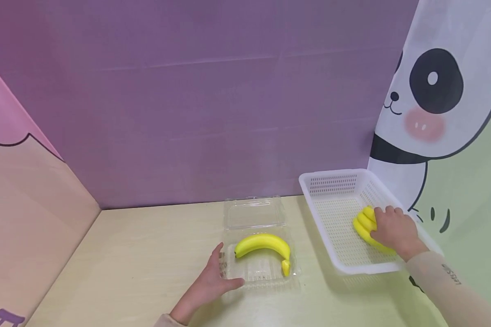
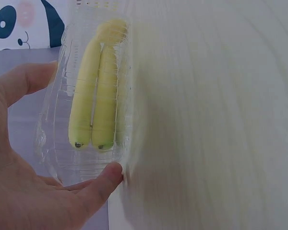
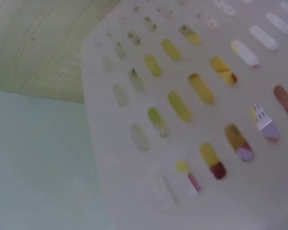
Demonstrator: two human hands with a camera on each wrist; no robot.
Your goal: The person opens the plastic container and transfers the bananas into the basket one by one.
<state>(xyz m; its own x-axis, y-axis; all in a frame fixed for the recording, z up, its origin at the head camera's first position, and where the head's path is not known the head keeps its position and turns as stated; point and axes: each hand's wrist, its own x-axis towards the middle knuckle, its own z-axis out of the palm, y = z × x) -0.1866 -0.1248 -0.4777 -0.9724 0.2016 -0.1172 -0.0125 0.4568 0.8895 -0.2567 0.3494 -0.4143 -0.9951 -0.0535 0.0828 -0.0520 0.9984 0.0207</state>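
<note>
My left hand [image 1: 207, 282] spreads at the near left corner of an open clear plastic clamshell box [image 1: 255, 282], its fingers along the left side and thumb at the front rim. Inside lie yellow bananas [image 1: 266, 240]; through the plastic, the left wrist view shows two banana shapes [image 2: 84, 105] side by side. My right hand [image 1: 397, 229] reaches into a white slotted basket [image 1: 317, 213] and grips a bunch of bananas [image 1: 364, 225] there, hiding part of it. In the right wrist view, only yellow and dark reddish patches show through the slots of the basket wall [image 3: 129, 182].
The box's lid [image 1: 253, 213] lies folded back toward the purple backdrop [image 1: 188, 113]. On the right, the basket stands close to a panda-print wall [image 1: 474, 181]. A pink and peach panel [image 1: 20, 190] borders the pale wooden table [image 1: 127, 268] on the left.
</note>
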